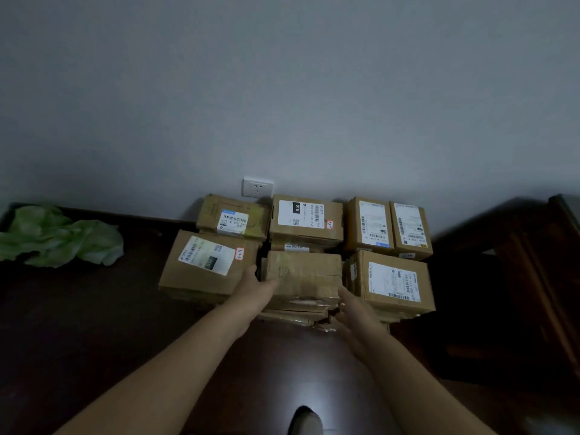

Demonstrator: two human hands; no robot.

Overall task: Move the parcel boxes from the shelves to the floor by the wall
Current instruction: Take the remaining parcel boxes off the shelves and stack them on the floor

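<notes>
Boxes are gathered on the dark floor (94,324) against the grey wall (282,89), packed edge to edge in rows below a socket (258,187), probably to keep the pile tight and out of the way; some are stacked on others. From the head view, the middle front box (303,274), plain and taped, sits on flatter, torn cartons, between a labelled box (204,265) on its left and another (392,282) on its right. The left hand (255,288) lies flat against its left side, thumb on the top edge, fingers hidden in the gap; the right hand (351,309) is open at its lower right corner, fingers spread, touching or just off the card. Neither hand is closed around it; the pose looks like setting it down or squaring it in. Both forearms reach forward and down, nearly straight. A green bag (62,237) lies well to the left.
</notes>
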